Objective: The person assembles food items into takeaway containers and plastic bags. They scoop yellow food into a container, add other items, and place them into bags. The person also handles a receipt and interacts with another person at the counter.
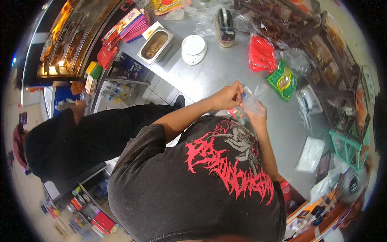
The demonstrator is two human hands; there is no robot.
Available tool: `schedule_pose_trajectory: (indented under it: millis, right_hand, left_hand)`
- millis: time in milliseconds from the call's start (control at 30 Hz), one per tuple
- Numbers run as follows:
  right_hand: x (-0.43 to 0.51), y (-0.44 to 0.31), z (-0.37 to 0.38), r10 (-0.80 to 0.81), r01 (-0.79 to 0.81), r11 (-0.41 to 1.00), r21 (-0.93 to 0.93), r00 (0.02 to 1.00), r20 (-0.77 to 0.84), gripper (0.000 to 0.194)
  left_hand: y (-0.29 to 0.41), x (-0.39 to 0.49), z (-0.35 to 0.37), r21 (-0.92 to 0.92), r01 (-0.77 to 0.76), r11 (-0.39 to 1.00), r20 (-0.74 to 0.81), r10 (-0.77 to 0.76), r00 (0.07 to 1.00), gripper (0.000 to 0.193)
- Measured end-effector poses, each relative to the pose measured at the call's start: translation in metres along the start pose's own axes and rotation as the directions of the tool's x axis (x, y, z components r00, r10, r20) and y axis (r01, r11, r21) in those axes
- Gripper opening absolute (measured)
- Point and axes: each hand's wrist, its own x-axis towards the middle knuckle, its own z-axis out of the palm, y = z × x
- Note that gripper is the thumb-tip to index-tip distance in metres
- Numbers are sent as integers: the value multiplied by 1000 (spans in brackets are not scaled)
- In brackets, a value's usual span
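Close together in front of my chest, over the near edge of a metal table [223, 78], are both my hands. My right hand [255, 110] holds a crumpled clear plastic bag [252, 101]. The fingertips of my left hand [231, 96] are pinched by the bag's side, where a small blue patch shows; whether they grip its film cannot be told. Just below my fingers hangs a clear packet with red and green contents [235, 112], partly hidden by my hands and shirt. Beyond them stand a white kitchen scale [194, 50] and a steel food pan [155, 45] holding brown food.
A tape dispenser [226, 28], a red plastic packet [261, 53] and a green packet [282, 80] lie across the table. White ties [304, 112] and a white packet [310, 154] are at right. Another person [90, 133] in dark clothes stands at left beside a lit display case [68, 45].
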Motion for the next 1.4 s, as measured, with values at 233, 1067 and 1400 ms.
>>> schedule_pose_trajectory:
  millis: [233,1067,1400]
  right_hand:
    - [2,-18,9,-100,93,992,-88,991,-88,22]
    - [-28,-38,-56,-521,201,811,-549,674,-523,52]
    - [282,-31,59,-323,230,762,-606,945,-47,49]
  left_hand:
    - [31,-26,-14,-195,143,970,21,-141,990,35]
    - [-53,-2,54,-559,295,775,-91,-411,907,33]
    - [-34,30,-110,-479,218,850,-164,-330,930,30]
